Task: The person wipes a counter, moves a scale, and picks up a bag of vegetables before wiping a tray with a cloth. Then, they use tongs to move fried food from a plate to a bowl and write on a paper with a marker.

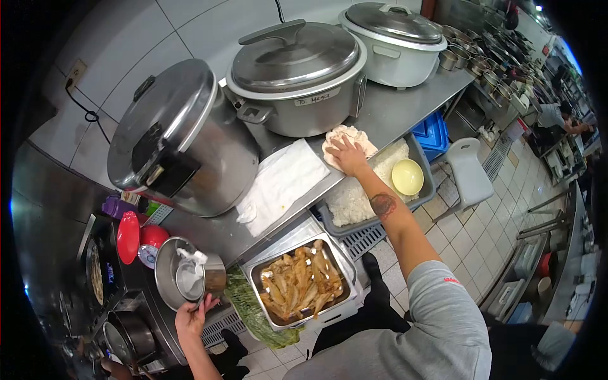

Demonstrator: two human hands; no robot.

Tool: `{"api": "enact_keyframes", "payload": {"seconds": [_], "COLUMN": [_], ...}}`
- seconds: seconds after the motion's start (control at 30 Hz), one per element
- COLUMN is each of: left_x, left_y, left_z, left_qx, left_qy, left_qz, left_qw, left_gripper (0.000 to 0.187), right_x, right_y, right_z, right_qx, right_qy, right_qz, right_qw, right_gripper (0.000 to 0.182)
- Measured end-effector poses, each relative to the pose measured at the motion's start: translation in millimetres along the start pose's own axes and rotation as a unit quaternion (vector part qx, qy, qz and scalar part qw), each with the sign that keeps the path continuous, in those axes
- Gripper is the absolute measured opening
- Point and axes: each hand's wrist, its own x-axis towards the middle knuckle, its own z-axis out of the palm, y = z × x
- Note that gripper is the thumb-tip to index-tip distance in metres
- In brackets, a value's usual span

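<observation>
We've our R hand (345, 154) pressed on a crumpled pale cloth (360, 138) at the bench's (405, 104) front edge, by the middle cooker (297, 95). Its fingers are spread over the cloth; the tips sink into folds, so they're hard to see. Our L hand (195, 316) holds a steel pot (166, 278) at its near side, well apart from the bench's front edge, thumb & fingers pinching the rim; some fingertips are hidden. In the pot: a small container (189, 278) w/ a whitish item on top, too blurred to ID. A folded white towel (285, 183) lies btwn the tall cooker (209, 158) & the bench's front edge. Below that edge: a grey tub (429, 183) of rice, part-hidden by our R arm, w/ a yellow bowl (407, 177), + a tray (255, 278) of browned food pcs.
</observation>
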Motion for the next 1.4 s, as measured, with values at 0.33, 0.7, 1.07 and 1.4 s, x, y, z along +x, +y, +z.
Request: {"api": "enact_keyframes", "payload": {"seconds": [0.33, 0.7, 1.07, 1.4], "left_x": [-53.3, -67.7, -62.7, -42.9], "left_y": [-113.7, -183.0, -227.8, -265.2], "left_z": [77.6, 119.3, 165.8, 209.2], "left_qx": [-0.143, -0.174, -0.144, -0.035], "left_qy": [0.055, 0.035, 0.022, 0.039], "left_qz": [0.033, 0.016, -0.021, -0.047], "left_qw": [0.988, 0.984, 0.989, 0.997], "left_gripper": [0.037, 0.054, 0.062, 0.057], "right_x": [66.7, 53.2, 54.7, 54.7], "right_y": [231.7, 116.0, -78.2, 198.7], "right_z": [-1.0, -16.0, 33.4, -29.3], "right_qx": [-0.022, 0.1, 0.317, 0.14], "right_qy": [0.098, 0.115, -0.056, 0.013], "right_qz": [-0.007, 0.132, 0.186, 0.204], "right_qw": [0.995, 0.98, 0.928, 0.969], "right_gripper": [0.035, 0.024, 0.031, 0.035]}}
